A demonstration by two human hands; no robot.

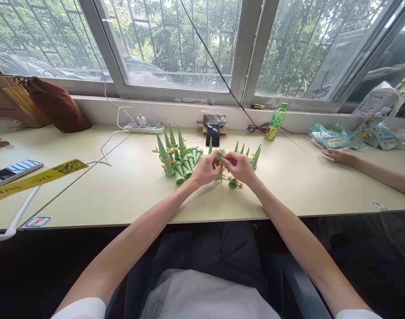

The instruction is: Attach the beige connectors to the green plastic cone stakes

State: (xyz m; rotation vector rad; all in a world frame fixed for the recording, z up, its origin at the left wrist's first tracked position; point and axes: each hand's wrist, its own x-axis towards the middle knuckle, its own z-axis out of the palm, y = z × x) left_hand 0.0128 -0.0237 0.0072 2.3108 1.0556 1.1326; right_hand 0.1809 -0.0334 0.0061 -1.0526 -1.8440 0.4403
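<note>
Above the table in front of me, my left hand point(207, 169) is closed around a green plastic watering spike point(221, 176), its tip pointing down. My right hand point(241, 168) pinches at the same spike near its collar; the fingers hide any small part between them. To the left of my hands stands a cluster of similar green spikes point(168, 166) with small yellow valve pieces, some upright and some lying. More spikes point(255, 157) stand behind and right of my right hand. Just below that hand, one green spike point(233, 183) lies with its round opening towards me.
A black phone point(212, 135) leans on a small box behind the spikes. Further back are a power strip point(144, 127) and a green-capped bottle point(276, 122). Another person's hand point(338, 155) rests at right near plastic packets point(332, 136). A yellow tag point(39, 179) juts in at left.
</note>
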